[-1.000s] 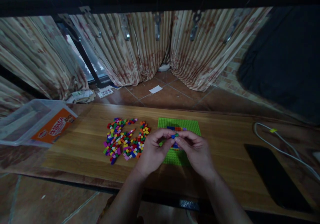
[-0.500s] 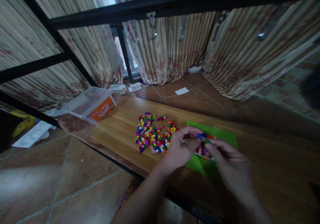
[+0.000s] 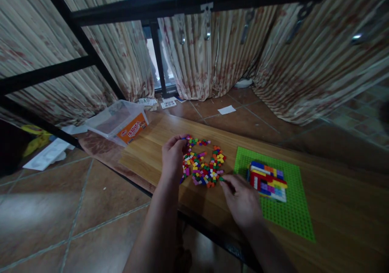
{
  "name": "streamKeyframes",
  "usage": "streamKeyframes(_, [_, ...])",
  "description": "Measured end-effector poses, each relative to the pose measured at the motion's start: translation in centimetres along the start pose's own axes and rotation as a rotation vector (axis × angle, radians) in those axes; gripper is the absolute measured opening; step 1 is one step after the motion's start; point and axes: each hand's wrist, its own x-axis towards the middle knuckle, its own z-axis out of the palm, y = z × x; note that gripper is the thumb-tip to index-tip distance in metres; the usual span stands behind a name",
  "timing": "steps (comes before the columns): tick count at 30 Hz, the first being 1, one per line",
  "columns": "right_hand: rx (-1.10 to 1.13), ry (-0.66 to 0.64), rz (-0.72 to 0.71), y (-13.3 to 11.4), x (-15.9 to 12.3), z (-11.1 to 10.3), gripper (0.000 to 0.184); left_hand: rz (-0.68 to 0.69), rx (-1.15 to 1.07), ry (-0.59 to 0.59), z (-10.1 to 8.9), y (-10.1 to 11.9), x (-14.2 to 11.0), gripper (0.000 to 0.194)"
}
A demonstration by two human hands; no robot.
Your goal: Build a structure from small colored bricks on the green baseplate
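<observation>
My left hand (image 3: 174, 156) is at the far left edge of a pile of loose toy bricks (image 3: 209, 167), its thumb and fingers closed together. A bit of blue shows by its fingertips, though I cannot tell whether it is held or lies in the pile. At the pile's near right edge, my right hand (image 3: 241, 200) pinches a small green brick (image 3: 221, 179). To the right lies a green studded baseplate (image 3: 291, 212), bearing a block of joined multicoloured bricks (image 3: 269, 181).
A clear plastic box (image 3: 118, 121) with an orange label stands at the table's left end. The wooden table (image 3: 146, 147) has a dark front edge. Papers (image 3: 168, 103) lie on the tiled floor behind, near striped curtains (image 3: 221, 54).
The view has swung left. My hands, earlier together over the baseplate with a blue and a green brick, have parted and moved left to the pile. The joined bricks are now uncovered.
</observation>
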Motion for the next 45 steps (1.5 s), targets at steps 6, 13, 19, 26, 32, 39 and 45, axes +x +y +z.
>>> streamKeyframes(6, [-0.057,-0.008,0.013,-0.3,0.5,0.7,0.021,-0.003,0.027,0.006,-0.7,0.3,0.1,0.022])
streamKeyframes(13, [-0.046,-0.151,-0.17,-2.1,-0.1,1.8,0.027,-0.012,-0.024,0.034,-1.7,0.6,0.6,0.026])
streamKeyframes(19, [-0.152,-0.206,-0.187,-2.5,0.6,2.6,0.024,-0.029,-0.02,0.018,-1.5,0.7,0.3,0.025])
streamKeyframes(26, [-0.149,-0.164,-0.187,-2.1,1.0,2.8,0.02,-0.099,-0.029,-0.1,-1.6,0.2,0.5,0.025])
streamKeyframes(32, [-0.157,-0.148,-0.205,-1.3,0.9,3.1,0.022,-0.148,0.007,-0.171,-1.5,-0.2,0.3,0.029])
streamKeyframes(39, [-0.146,-0.214,-0.235,-2.2,0.5,2.6,0.019,-0.143,0.064,-0.188,-1.5,-0.4,0.4,0.032])
streamKeyframes(45, [-0.145,-0.22,-0.22,-2.0,0.5,2.6,0.017,-0.126,0.07,-0.156,-1.3,-0.3,0.4,0.032])
